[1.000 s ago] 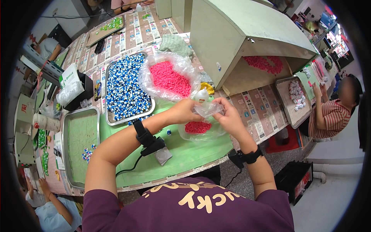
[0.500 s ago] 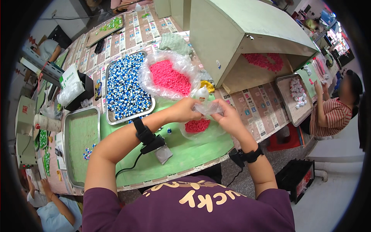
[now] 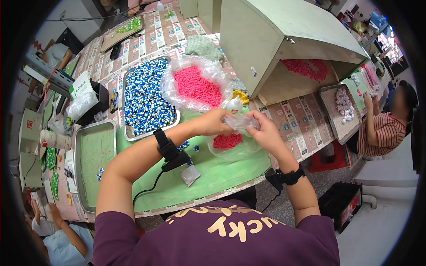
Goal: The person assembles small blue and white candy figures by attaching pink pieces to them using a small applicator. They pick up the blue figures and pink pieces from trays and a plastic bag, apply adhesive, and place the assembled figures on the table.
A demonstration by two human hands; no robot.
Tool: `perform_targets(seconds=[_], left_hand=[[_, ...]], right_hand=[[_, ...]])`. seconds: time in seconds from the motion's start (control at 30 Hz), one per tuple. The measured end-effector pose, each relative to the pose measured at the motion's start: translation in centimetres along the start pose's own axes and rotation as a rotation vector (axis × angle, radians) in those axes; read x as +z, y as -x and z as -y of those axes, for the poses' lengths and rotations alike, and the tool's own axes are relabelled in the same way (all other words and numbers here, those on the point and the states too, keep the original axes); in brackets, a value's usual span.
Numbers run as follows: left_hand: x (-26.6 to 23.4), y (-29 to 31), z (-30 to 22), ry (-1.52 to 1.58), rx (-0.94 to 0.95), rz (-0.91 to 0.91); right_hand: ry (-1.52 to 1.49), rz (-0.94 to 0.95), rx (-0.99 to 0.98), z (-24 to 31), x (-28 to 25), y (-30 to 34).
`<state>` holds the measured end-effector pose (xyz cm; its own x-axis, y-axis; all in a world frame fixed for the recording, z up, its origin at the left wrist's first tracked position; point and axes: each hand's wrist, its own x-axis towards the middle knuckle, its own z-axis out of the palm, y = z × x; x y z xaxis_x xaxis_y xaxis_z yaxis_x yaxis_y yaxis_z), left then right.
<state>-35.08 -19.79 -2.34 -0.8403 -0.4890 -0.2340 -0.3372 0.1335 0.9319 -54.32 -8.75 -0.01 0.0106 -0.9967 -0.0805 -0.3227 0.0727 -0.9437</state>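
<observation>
Between my two hands is the gathered neck of a clear plastic bag (image 3: pixel 246 153), whose lower part rests on the green mat with small pink pieces (image 3: pixel 227 141) inside. My left hand (image 3: pixel 215 122) pinches the neck from the left. From the right, my right hand (image 3: pixel 265 131) grips the same crumpled plastic with its fingers closed. Just beyond them stands a white bottle (image 3: pixel 234 105). A larger open plastic bag (image 3: pixel 166 86) full of pink pieces lies past my left hand. Beside it, a metal tray (image 3: pixel 178 120) holds a mass of small blue and white pieces.
On the left sits a green-lined tray (image 3: pixel 114 133) with a few blue and white pieces. A grey hood-shaped box (image 3: pixel 248 48) stands at the back right. A co-worker (image 3: pixel 388 128) sits by another tray (image 3: pixel 333 126). A small square packet (image 3: pixel 190 175) lies near my left forearm.
Both hands still hold the bag's neck, with only slight finger movement. The whole view has shifted a little.
</observation>
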Motion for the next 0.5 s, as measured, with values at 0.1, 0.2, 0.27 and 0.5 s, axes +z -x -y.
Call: perform_targets(seconds=[0.1, 0.2, 0.27, 0.5], left_hand=[[-0.2, 0.3, -1.2, -0.073, -0.039, 0.014], [-0.3, 0.2, -0.8, -0.111, -0.008, 0.017], [-0.3, 0.1, -0.5, -0.133, 0.018, 0.018], [-0.1, -0.4, -0.7, -0.221, 0.018, 0.018]], right_hand=[[-0.034, -0.011, -0.023, 0.1, 0.0, 0.1], [-0.071, -0.028, -0.049, -0.2, 0.0, 0.0], [-0.082, -0.028, -0.065, -0.5, 0.0, -0.2], [-0.063, 0.007, -0.026, -0.6, -0.3, 0.0]])
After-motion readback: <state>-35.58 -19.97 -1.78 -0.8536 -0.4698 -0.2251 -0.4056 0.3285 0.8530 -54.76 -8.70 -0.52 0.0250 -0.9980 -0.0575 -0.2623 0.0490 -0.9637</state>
